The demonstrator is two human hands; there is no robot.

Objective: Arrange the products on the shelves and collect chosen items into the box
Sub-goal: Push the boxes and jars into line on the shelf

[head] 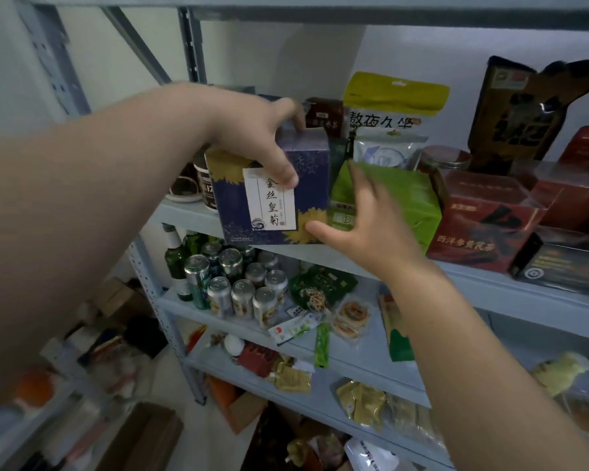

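A dark blue tea box (306, 195) with gold flowers and a white label stands at the front of the upper grey shelf (490, 287). My left hand (252, 130) grips it from above, thumb on the label, fingers over the top. My right hand (364, 219) reaches in with spread fingers, thumb touching the blue box's lower right corner, fingers lying against a green box (408, 198) beside it.
Red boxes (483, 215), a black box (565, 266), a yellow-green pouch (388, 100) and a dark bag (524, 113) crowd the same shelf. Beer cans (238, 283) and bottles fill the shelf below, with snack packets (320, 287). Cardboard boxes (242, 409) sit on the floor.
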